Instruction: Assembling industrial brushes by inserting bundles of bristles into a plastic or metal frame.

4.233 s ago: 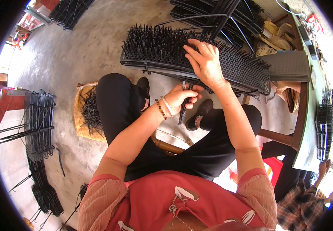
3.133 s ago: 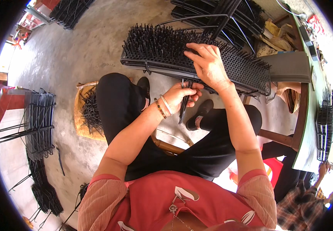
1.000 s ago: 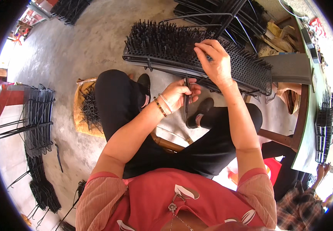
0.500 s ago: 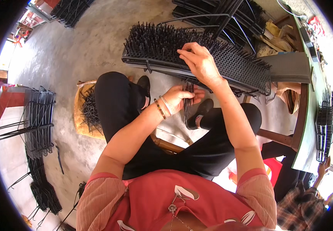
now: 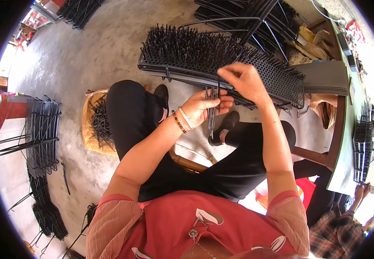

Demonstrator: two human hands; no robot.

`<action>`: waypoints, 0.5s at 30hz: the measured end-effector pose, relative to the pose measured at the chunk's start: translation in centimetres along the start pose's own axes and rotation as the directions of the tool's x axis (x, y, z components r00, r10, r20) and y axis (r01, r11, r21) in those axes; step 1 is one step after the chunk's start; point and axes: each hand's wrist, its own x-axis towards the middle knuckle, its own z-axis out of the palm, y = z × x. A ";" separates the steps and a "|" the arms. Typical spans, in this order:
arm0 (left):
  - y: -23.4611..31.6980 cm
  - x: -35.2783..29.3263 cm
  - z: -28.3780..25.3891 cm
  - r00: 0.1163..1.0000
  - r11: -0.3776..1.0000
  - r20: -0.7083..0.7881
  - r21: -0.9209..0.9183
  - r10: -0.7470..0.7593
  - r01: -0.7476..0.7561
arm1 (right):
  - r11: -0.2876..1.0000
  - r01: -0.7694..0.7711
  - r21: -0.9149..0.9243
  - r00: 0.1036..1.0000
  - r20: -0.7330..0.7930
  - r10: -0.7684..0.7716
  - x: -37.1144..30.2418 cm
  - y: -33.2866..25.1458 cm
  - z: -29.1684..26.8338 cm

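My left hand is closed round a small bundle of thin black rods, thumb across them, in front of my knees. Just above it, my right hand pinches the upper end of one thin black rod, whose lower end meets the bundle. Beyond both hands lies a long black perforated rack. Many upright black rods stand in its holes, dense on the left and in the middle. Toward the right and near side, bare holes show.
A yellow sack with loose black rods lies on the floor beside my left knee. Stacked black racks stand at the left and behind the work. A green-topped table is at the right, with another person's plaid sleeve below.
My right hand has moved back from the rack's holes, right and toward me, to the top of the bundle, where it pinches a rod. My left hand keeps the bundle, fingers slightly shifted.
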 end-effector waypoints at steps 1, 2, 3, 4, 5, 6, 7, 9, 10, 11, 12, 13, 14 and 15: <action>0.1 0.0 0.0 1.000 1.000 0.001 0.003 -0.002 0.002 | 0.994 -0.099 0.055 0.991 0.101 0.093 -0.3 0.0 0.3; 0.1 0.0 -0.1 0.999 1.000 0.036 0.027 -0.010 0.009 | 0.971 -0.188 0.148 0.973 0.164 0.163 -0.8 -0.2 0.5; 0.2 0.0 -0.1 0.997 0.999 0.070 0.052 -0.019 0.015 | 0.932 -0.278 0.233 0.946 0.234 0.224 -1.1 -0.4 0.6; 0.1 0.0 0.1 0.997 0.998 0.073 0.055 -0.022 0.018 | 0.885 -0.334 0.325 0.932 0.257 0.257 -1.3 -0.1 0.6; -0.1 0.1 0.2 0.998 0.998 0.062 0.059 -0.027 0.023 | 0.885 -0.334 0.326 0.932 0.253 0.259 -1.4 0.2 0.4; -0.1 0.2 0.3 0.998 0.998 0.051 0.064 -0.031 0.028 | 0.853 -0.336 0.398 0.940 0.201 0.276 -1.5 0.3 0.1; -0.2 0.2 0.4 0.998 0.997 0.052 0.066 -0.035 0.032 | 0.817 -0.333 0.470 0.943 0.151 0.297 -1.7 0.5 -0.2; -0.4 0.3 0.4 0.998 0.998 -0.041 0.034 -0.052 0.054 | 0.810 -0.322 0.489 0.932 0.013 0.363 -1.4 0.9 -0.9; -0.6 0.4 0.4 0.998 0.998 -0.040 0.036 -0.056 0.058 | 0.834 -0.215 0.507 0.947 -0.101 0.305 -1.1 1.1 -1.2; -0.8 0.6 0.5 0.995 0.997 -0.078 0.019 -0.067 0.069 | 0.852 -0.105 0.512 0.945 -0.215 0.246 -0.7 1.3 -1.4; -0.9 0.7 0.5 0.990 0.997 -0.116 0.002 -0.078 0.079 | 0.828 -0.013 0.561 0.909 -0.338 0.244 -0.2 1.4 -1.0; -1.1 0.9 0.6 0.990 0.997 -0.115 0.006 -0.081 0.082 | 0.827 -0.011 0.562 0.907 -0.342 0.245 0.3 1.6 -0.6; -1.2 1.1 0.7 0.990 0.996 -0.109 0.002 -0.086 0.087 | 0.882 0.046 0.469 0.874 -0.446 0.191 0.7 2.0 -0.2; -1.3 1.2 0.8 0.990 0.996 -0.103 -0.002 -0.092 0.093 | 0.926 0.095 0.365 0.831 -0.541 0.128 1.0 2.2 0.2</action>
